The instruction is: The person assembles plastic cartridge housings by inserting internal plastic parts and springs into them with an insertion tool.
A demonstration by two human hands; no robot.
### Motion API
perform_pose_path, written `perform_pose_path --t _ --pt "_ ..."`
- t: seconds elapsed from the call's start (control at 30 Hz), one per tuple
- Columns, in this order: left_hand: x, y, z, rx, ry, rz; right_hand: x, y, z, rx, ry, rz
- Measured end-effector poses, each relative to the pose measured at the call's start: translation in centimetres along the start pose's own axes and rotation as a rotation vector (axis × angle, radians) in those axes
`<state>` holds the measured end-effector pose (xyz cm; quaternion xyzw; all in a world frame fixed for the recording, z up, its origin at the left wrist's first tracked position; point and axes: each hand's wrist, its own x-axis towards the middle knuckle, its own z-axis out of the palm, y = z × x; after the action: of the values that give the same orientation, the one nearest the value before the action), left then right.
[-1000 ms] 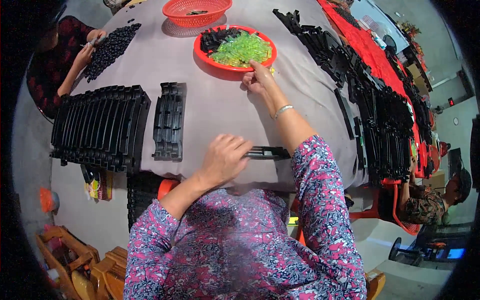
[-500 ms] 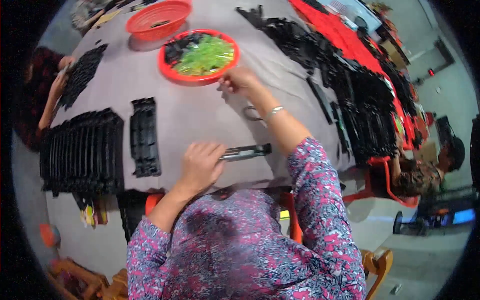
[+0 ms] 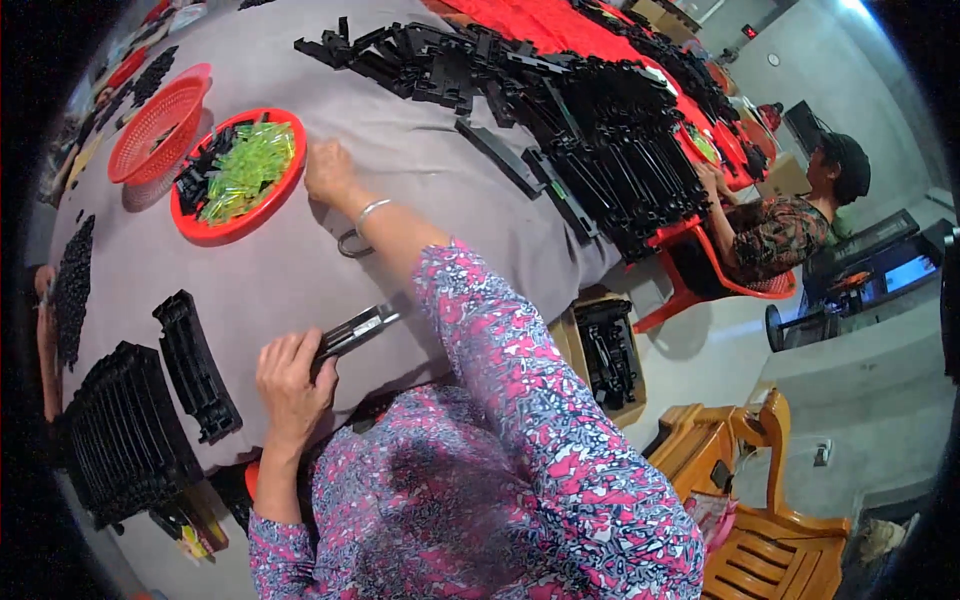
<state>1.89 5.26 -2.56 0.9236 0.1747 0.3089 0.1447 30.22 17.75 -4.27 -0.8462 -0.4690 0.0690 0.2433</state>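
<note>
Grey table; left hand hides strip end.

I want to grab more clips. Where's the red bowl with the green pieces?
In the head view, the red bowl sits upper left on the grey table, beside the red mesh basket, the right hand at its rim.

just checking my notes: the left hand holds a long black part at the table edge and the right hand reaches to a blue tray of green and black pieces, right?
Not quite: the tray is red, not blue, as the head view shows. The rest stands: the left hand holds a long black part at the table edge, and the right hand reaches to the rim of that tray, which holds green pieces and black pieces.
</note>
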Motion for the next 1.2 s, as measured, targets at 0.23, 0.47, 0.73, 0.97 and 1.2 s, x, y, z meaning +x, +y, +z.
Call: perform_pose_path --t 0.23,0.47,0.73,0.97,1.2 --pt "0.0 -0.2 0.2 0.030 0.015 0.027 0.2 1.2 -0.1 0.066 0.181 -0.056" --pt "-0.5 -0.4 0.0 0.012 0.014 0.016 -1.3 4.5 -4.7 0.335 -0.118 0.000" --pt "-0.2 -0.2 0.1 0.024 0.009 0.023 -10.7 8.1 -11.6 0.747 -0.146 0.009" --pt "0.1 -0.5 0.8 0.035 0.054 0.078 -14.7 13.9 -10.1 1.085 -0.116 0.046" --pt "-0.2 -0.5 0.2 0.050 0.002 0.056 -16.3 13.3 -10.9 1.231 -0.082 0.150"
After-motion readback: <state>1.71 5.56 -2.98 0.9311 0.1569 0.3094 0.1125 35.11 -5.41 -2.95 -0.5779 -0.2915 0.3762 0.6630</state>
